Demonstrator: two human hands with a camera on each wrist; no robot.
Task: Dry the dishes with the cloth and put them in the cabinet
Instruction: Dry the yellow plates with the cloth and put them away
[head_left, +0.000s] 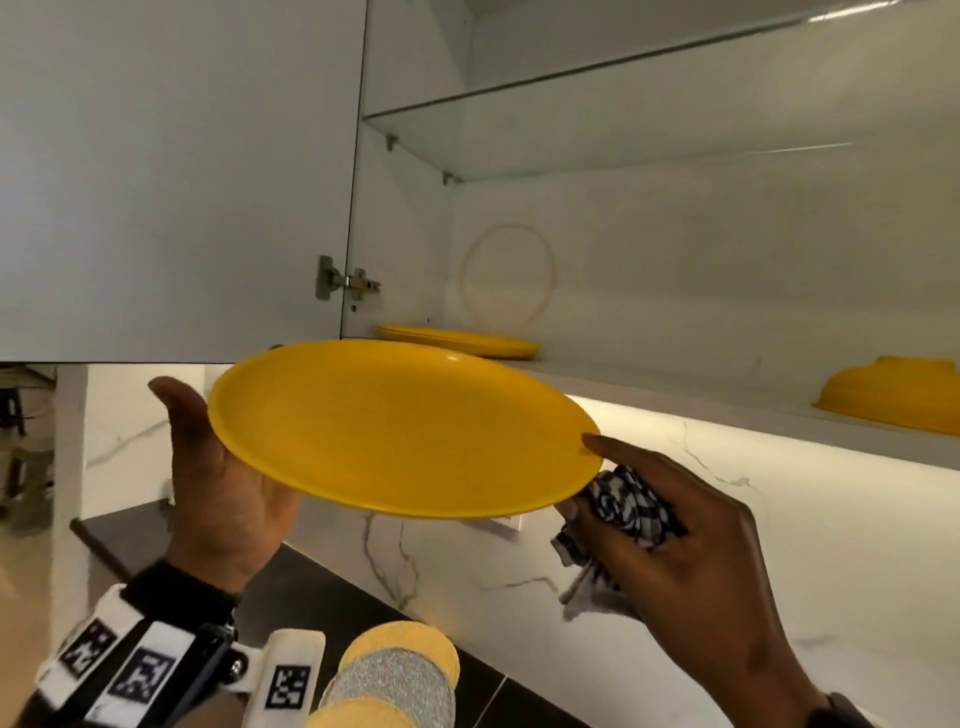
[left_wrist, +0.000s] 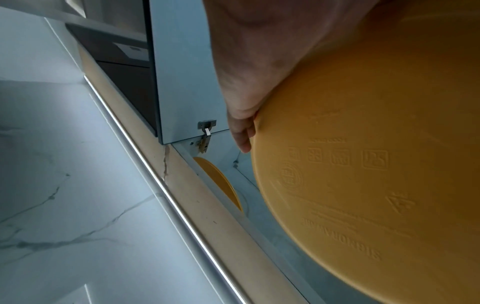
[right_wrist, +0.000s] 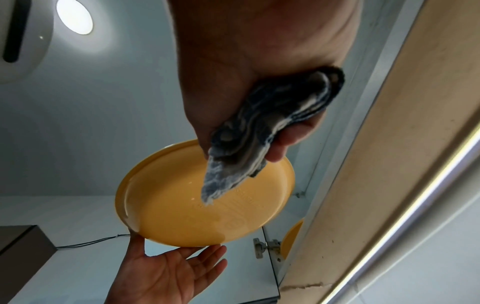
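Note:
A yellow plate (head_left: 395, 426) is held nearly level in front of the open cabinet, just below its bottom shelf (head_left: 675, 395). My left hand (head_left: 223, 483) bears its left rim with flat palm and straight fingers (right_wrist: 197, 265), thumb up. My right hand (head_left: 691, 545) grips a bunched black-and-white cloth (head_left: 628, 504), and its forefinger touches the plate's right rim. In the right wrist view the cloth (right_wrist: 259, 133) hangs against the plate's underside (right_wrist: 182, 209). The left wrist view shows the embossed underside (left_wrist: 376, 164).
A stack of yellow plates (head_left: 467, 340) lies at the shelf's left. An upturned yellow bowl (head_left: 898, 400) sits at the right. The white cabinet door (head_left: 182, 182) stands open on the left, a glass shelf (head_left: 623, 130) above. Marble backsplash and dark counter (head_left: 311, 587) lie below.

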